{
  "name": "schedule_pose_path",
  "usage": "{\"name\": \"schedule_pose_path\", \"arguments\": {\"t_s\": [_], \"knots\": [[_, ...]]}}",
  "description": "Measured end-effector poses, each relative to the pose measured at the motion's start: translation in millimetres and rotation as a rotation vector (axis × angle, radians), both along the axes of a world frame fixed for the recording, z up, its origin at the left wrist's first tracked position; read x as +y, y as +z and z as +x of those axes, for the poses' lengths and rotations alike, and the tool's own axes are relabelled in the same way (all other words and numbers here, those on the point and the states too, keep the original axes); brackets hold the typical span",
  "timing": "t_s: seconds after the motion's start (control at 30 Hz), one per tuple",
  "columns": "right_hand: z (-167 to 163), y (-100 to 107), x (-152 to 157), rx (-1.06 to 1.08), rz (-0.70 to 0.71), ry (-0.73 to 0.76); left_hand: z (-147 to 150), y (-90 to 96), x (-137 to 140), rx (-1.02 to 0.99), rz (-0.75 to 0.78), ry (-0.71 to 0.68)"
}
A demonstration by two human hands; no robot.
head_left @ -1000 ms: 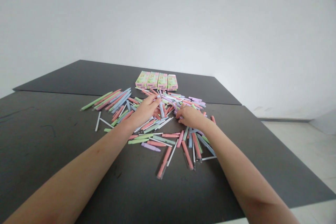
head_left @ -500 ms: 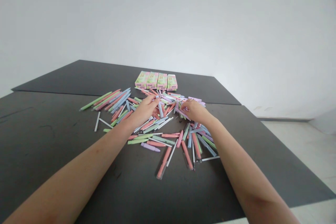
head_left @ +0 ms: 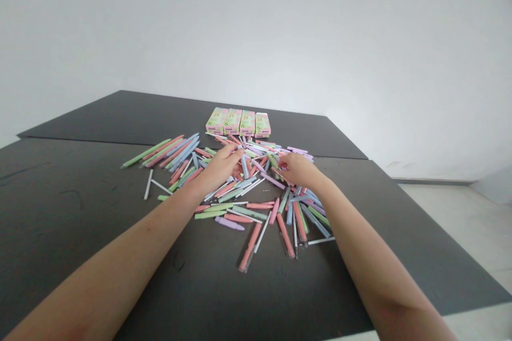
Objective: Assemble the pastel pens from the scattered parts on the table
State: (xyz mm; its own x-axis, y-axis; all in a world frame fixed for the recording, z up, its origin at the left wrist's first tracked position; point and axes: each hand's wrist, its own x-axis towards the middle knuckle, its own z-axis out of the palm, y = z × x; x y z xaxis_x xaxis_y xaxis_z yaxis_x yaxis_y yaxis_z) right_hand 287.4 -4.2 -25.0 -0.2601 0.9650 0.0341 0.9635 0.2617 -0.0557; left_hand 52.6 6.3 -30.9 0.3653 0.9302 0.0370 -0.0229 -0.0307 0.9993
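My left hand [head_left: 224, 164] is closed in a pinch on a light-blue pen barrel [head_left: 245, 166], which it holds nearly upright over the pile. To the right, my right hand [head_left: 299, 169] hovers at the pile with its fingers curled in. Whatever its fingertips grip is hidden. A green pen part [head_left: 273, 161] lies close by its fingertips, and a purple pen part [head_left: 273, 180] rests just left of and below them. Around both hands spread loose pen parts in pink, green, blue and purple, along with thin white refills [head_left: 253, 187].
Several pink-and-green boxes [head_left: 247, 123] stand in a row behind the pile. Fuller pens [head_left: 164, 152] lie in a slanted group at left. Capped pink pieces [head_left: 250, 248] lie nearest me on the dark table [head_left: 192, 298]. A pale wall rises behind.
My right hand has let go of a purple pen part, now lying among the others, and its fingers have shifted slightly up and right. My left hand keeps its hold, nearly still.
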Motion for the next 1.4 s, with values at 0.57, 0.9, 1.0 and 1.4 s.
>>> {"name": "schedule_pose_path", "arguments": {"t_s": [0.57, 0.9, 1.0, 1.4], "knots": [[9.2, 21.1, -7.5, -0.182, -0.225, -0.049, 4.0, 2.7, -5.7, 0.076, -0.021, -0.023], [-23.9, -5.6, -13.6, -0.129, -0.105, 0.026, 5.5, -2.7, -3.8, 0.118, 0.008, -0.041], [-26.5, -5.8, -13.6, -0.021, -0.115, 0.089, 4.9, -6.6, -1.9, 0.123, 0.015, -0.051], [52.8, 30.0, -14.9, 0.317, -0.09, -0.21, 9.0, -12.0, -3.0, 0.143, -0.062, -0.096]]}}
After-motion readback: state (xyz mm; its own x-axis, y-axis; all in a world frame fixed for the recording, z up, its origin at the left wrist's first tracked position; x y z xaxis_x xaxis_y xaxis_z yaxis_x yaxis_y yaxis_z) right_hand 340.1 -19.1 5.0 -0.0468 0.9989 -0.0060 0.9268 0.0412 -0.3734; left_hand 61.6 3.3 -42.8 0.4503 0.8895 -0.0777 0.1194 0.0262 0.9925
